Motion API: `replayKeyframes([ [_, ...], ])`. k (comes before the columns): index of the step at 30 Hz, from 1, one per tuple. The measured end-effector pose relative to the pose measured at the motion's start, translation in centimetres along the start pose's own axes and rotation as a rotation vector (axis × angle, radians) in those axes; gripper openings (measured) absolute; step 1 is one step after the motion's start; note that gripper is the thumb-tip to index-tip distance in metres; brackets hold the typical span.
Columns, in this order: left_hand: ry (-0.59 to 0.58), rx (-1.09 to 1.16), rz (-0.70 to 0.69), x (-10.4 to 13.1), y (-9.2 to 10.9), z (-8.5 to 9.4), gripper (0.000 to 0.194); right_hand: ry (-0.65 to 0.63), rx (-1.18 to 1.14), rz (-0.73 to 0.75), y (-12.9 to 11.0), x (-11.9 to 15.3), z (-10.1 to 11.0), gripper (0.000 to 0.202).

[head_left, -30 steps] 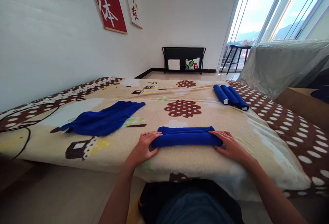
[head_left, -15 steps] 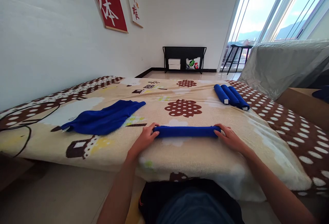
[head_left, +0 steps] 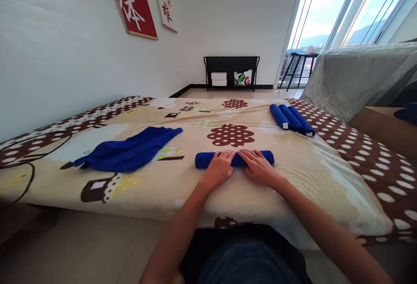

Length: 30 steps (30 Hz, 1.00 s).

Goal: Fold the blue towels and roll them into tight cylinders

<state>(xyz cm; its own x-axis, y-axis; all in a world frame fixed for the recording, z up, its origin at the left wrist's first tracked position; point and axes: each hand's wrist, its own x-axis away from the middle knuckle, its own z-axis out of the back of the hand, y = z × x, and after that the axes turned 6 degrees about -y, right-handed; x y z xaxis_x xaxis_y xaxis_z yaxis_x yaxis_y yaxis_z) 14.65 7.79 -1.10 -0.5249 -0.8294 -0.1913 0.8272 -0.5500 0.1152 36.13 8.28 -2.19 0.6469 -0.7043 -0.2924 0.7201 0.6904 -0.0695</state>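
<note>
A rolled blue cloth (head_left: 202,160) lies crosswise on the patterned blanket (head_left: 182,193) in front of me. My left hand (head_left: 220,167) rests flat on the middle of the roll, its fingers over the top. Close beside it, my right hand (head_left: 257,166) lies on the roll in the same way, fingers extended. Both ends of the roll show past my hands. An unrolled, crumpled blue cloth (head_left: 128,150) is spread to the left. Three blue rolls (head_left: 291,119) lie side by side at the back right.
Black cables (head_left: 32,175) run over the blanket's left edge. A cardboard box (head_left: 381,130) and a plastic-covered piece of furniture (head_left: 355,75) stand at the right. Against the far wall is a black rack (head_left: 231,64), with a stool (head_left: 301,64) by the window.
Both hands have moved from the ends of the roll inward onto its top, near the middle. The roll now sits slightly farther from me.
</note>
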Motion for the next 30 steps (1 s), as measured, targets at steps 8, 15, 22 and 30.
replayKeyframes([
  [8,-0.037,-0.043,-0.023,1.3,-2.3,-0.3,0.054,-0.034,-0.018,-0.033,2.5,0.5,-0.4,0.052],
  [15,-0.073,-0.027,-0.030,3.1,-8.0,0.8,0.054,-0.030,-0.084,-0.015,7.0,2.9,-0.1,0.051],
  [22,-0.090,0.022,0.006,3.7,-10.9,1.1,0.049,-0.025,-0.092,-0.063,8.7,3.7,-0.4,0.049],
  [30,-0.071,0.055,0.040,3.5,-11.7,1.0,0.044,-0.040,-0.076,-0.093,9.0,3.6,0.2,0.043],
])
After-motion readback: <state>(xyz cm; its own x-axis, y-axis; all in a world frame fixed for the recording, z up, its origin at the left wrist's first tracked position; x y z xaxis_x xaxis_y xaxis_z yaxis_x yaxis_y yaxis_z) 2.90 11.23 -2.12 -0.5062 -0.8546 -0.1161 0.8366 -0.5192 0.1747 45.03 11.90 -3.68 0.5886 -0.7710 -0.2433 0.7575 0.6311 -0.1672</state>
